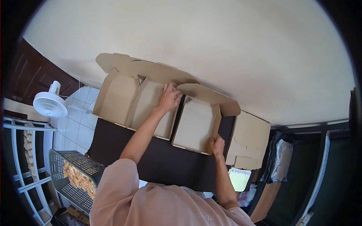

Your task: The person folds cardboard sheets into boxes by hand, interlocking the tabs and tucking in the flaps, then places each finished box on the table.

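Three open cardboard boxes stand in a row on a dark table, their lids raised against the wall. My left hand is at the far right corner of the middle box, beside the lid of the right-hand box; its fingers are curled at the cardboard edge, and which box they press is partly hidden. The right-hand box has its near right corner pinched in my right hand. Farthest left is another open box, side by side with the middle one. A narrow dark gap separates the middle and right-hand boxes.
Flat cardboard sheets lie right of the dark table. A pale green paper is below them. At left are a white fan and a grey basket holding brownish packets. Wrapped packages stand at right.
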The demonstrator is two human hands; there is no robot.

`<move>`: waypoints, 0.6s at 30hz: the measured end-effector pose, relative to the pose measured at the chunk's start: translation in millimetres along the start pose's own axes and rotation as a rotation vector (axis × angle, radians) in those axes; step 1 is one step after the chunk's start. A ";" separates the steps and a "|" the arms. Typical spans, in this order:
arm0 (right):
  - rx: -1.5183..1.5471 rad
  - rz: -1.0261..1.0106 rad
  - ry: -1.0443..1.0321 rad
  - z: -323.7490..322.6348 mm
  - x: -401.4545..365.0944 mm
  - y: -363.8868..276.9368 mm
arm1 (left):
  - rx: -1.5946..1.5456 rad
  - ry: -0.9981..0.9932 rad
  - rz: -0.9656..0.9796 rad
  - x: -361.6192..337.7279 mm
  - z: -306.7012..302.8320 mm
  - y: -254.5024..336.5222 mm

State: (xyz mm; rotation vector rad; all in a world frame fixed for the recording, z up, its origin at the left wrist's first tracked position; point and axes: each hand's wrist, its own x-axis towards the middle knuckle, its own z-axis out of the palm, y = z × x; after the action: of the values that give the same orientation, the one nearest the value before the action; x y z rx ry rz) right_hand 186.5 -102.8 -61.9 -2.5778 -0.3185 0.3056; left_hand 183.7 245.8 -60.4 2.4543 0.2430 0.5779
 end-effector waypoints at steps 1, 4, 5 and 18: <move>0.001 -0.001 -0.003 1.4 0.4 -1.5 | -0.019 0.105 -0.046 -1.0 -1.2 2.8; 0.010 0.000 -0.005 6.5 1.7 -6.0 | -0.098 0.203 -0.227 -8.6 -0.6 21.6; 0.020 -0.007 -0.001 7.2 4.6 -7.4 | -0.101 0.200 -0.221 -13.4 -1.9 29.1; 0.215 0.137 -0.288 -4.2 40.3 24.8 | -0.032 -0.091 -0.237 -85.9 -10.4 62.3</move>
State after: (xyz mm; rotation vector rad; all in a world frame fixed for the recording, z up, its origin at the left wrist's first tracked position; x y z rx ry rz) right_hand 229.9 -114.2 -77.4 -2.3459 -0.1986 0.7245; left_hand 105.0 175.4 -45.8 2.3689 0.4759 0.3638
